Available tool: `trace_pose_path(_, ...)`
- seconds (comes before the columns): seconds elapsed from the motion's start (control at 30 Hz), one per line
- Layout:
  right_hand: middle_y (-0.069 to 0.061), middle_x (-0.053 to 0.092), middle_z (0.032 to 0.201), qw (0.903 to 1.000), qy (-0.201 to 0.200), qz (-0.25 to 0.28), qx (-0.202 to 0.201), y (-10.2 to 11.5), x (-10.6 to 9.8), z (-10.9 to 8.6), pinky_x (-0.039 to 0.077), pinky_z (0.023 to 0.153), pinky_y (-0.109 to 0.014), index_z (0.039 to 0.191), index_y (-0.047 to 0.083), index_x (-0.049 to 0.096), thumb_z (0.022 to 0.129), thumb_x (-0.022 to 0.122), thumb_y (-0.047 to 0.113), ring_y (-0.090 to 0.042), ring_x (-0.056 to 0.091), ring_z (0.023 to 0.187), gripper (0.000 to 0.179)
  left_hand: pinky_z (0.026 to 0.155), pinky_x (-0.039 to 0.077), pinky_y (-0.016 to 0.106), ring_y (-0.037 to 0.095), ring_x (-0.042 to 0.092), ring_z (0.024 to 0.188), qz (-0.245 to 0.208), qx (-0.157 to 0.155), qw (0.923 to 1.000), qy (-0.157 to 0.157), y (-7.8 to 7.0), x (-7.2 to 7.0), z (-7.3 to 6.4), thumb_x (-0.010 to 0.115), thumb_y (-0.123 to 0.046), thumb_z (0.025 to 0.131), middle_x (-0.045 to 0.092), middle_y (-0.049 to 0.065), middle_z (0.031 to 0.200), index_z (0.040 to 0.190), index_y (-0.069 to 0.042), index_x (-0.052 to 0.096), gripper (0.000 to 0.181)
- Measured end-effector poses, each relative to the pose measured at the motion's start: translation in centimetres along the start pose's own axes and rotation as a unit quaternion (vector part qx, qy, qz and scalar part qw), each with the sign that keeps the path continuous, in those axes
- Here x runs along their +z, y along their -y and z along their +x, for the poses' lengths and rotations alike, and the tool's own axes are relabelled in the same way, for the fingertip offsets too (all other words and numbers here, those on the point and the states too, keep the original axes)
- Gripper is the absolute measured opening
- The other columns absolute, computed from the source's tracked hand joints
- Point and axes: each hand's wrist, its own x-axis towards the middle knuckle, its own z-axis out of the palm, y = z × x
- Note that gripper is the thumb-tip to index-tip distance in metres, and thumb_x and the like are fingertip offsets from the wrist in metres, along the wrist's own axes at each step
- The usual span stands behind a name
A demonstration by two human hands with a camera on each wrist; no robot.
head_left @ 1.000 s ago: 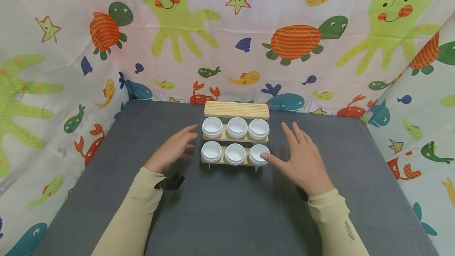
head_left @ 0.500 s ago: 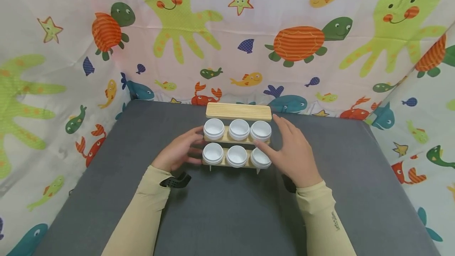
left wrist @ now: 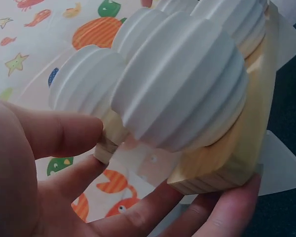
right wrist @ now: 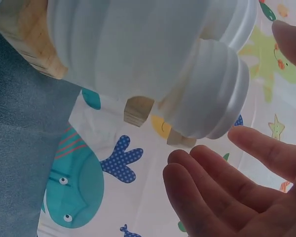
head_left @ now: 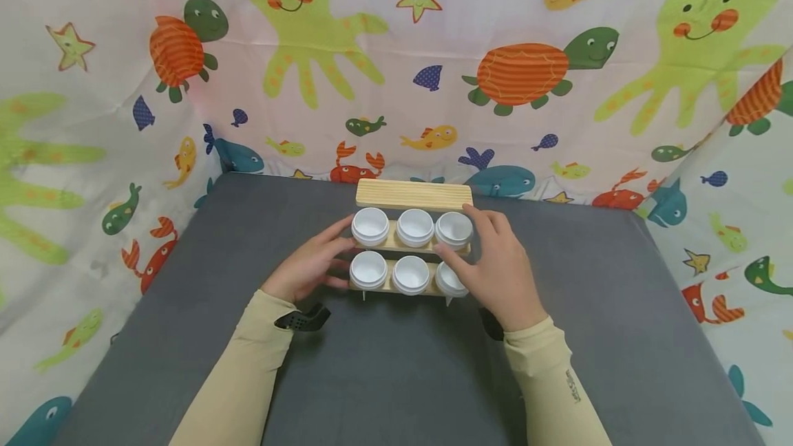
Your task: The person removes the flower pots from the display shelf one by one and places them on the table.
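Observation:
A tiered wooden stand (head_left: 414, 194) has a bare back shelf and two lower shelves. Each lower shelf carries a row of three white round pots (head_left: 370, 226); their ribbed sides show on a pot (left wrist: 182, 84) in the left wrist view. At the stand's left end, my left hand (head_left: 306, 268) pinches the middle shelf's end between thumb and index finger. Its other fingertips touch the end of the lowest shelf (left wrist: 222, 168). My right hand (head_left: 500, 270) is spread around the right end, its fingertips close beside the shelf ends (right wrist: 138, 111) and its thumb overlapping the front-right pot.
The stand rests on a dark grey table (head_left: 384, 377), near its back edge. A white curtain (head_left: 427, 47) printed with sea animals hangs behind and along both sides. Clear pieces (left wrist: 286, 173) show under the shelves.
Both hands have moved inward to the stand's ends. My left fingers have come onto the shelf ends, and my right hand has moved left beside the pots.

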Motion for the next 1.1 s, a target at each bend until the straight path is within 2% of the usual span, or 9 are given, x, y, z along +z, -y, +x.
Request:
trace_pose_path(0.13, -0.020, 0.061, 0.141, 0.9999, -0.006, -0.005, -0.013, 0.05, 0.14, 0.21, 0.062, 0.087, -0.059, 0.154, 0.012, 0.057, 0.092, 0.086, 0.046, -0.040, 0.070, 0.111, 0.076, 0.082, 0.065, 0.048, 0.043, 0.066, 0.128, 0.000, -0.001, 0.9999, -0.011, 0.01, 0.02, -0.03, 0.057, -0.042, 0.109, 0.054, 0.014, 0.159, 0.168, -0.046, 0.032, 0.064)
trace_pose_path(0.23, -0.019, 0.062, 0.141, 0.9998, -0.006, -0.004, -0.017, -0.02, 0.23, 0.35, 0.062, 0.090, -0.060, 0.152, 0.012, 0.059, 0.092, 0.087, 0.043, -0.040, 0.071, 0.113, 0.073, 0.081, 0.066, 0.047, 0.042, 0.067, 0.125, -0.001, -0.002, 0.9999, -0.015, 0.05, 0.03, -0.02, 0.058, -0.043, 0.109, 0.057, 0.013, 0.158, 0.168, -0.045, 0.032, 0.065)
trace_pose_path(0.5, -0.020, 0.061, 0.145, 0.9999, -0.005, -0.003, -0.014, -0.20, 0.47, 0.47, 0.060, 0.096, -0.061, 0.151, 0.010, 0.060, 0.092, 0.088, 0.039, -0.041, 0.070, 0.121, 0.071, 0.082, 0.066, 0.048, 0.043, 0.068, 0.125, 0.000, -0.002, 1.0000, -0.006, 0.22, -0.07, 0.30, 0.059, -0.048, 0.108, 0.055, 0.011, 0.160, 0.168, -0.046, 0.033, 0.065)
trace_pose_path(1.1, -0.019, 0.065, 0.141, 1.0000, -0.005, -0.004, -0.004, -0.20, 0.96, 0.25, 0.061, 0.094, -0.058, 0.147, 0.009, 0.063, 0.093, 0.088, 0.035, -0.038, 0.072, 0.116, 0.065, 0.081, 0.065, 0.046, 0.041, 0.067, 0.123, -0.018, -0.011, 0.9998, 0.007, 0.56, 0.04, 0.32, 0.063, -0.048, 0.106, 0.056, 0.012, 0.159, 0.167, -0.046, 0.034, 0.068)
